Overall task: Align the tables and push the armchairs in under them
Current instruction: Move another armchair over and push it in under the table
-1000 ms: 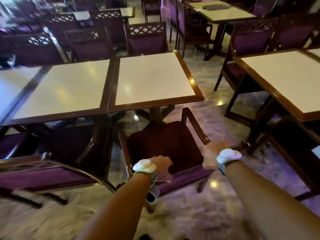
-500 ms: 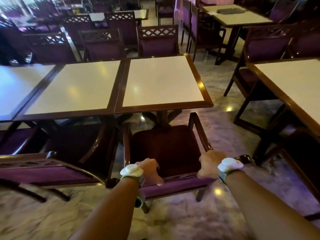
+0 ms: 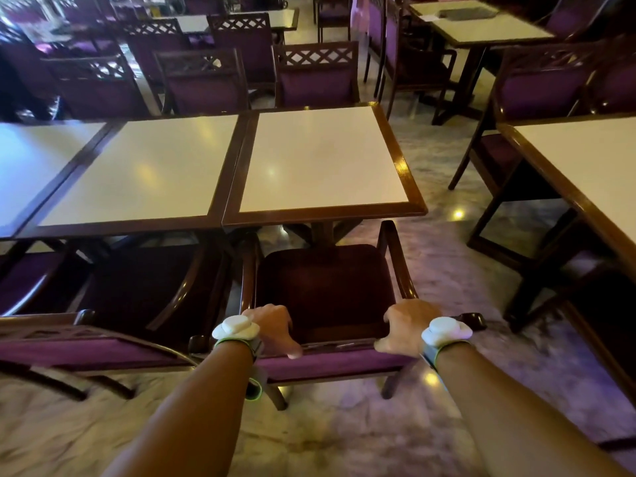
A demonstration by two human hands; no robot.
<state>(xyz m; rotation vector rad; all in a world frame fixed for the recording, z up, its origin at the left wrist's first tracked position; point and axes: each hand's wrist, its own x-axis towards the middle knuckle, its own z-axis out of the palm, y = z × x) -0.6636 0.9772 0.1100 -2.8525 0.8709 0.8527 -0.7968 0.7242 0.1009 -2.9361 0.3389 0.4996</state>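
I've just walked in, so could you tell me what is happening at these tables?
A person is gripping the top rail of a purple armchair with the left hand and right hand, facing a white-topped table. Only the seat's front edge reaches the table edge; most of the seat is not yet under it.

A dim dining room with a pale marbled floor [image 3: 447, 270] showing small bright light reflections. Rows of purple-cushioned, lattice-backed chairs [image 3: 203, 77] and a far white-topped table [image 3: 481, 27] fill the background.

Bare forearms, a white rounded device [image 3: 236, 328] on a green-edged grey strap at each wrist.
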